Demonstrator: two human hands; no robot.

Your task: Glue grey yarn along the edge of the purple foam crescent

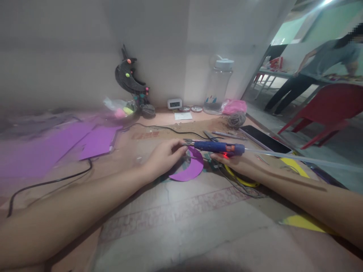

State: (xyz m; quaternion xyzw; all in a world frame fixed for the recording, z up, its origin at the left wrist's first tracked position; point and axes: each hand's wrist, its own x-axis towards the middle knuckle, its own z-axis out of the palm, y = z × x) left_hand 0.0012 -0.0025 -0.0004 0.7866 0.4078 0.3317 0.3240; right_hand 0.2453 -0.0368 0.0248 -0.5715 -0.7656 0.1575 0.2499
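Note:
My right hand (231,160) grips a blue hot glue gun (212,146), whose small red light glows. A long clear glue stick (283,155) sticks out of its back end. Its nozzle points left, at the fingertips of my left hand (167,156). Thumb and forefinger of that hand are pinched at the upper tip of a purple paper crescent (188,173), just below the nozzle. Whether the nozzle touches the paper I cannot tell. Yellow loops and thin grey wire (244,183) lie under my right wrist.
Purple sheets (98,143) and a black cord (51,179) lie at left. A dark crescent decoration (127,75), a small clock (174,104) and a bottle (217,88) stand by the wall. A phone (265,139) lies at right. Beyond the table are a red chair (329,109) and a person (320,64).

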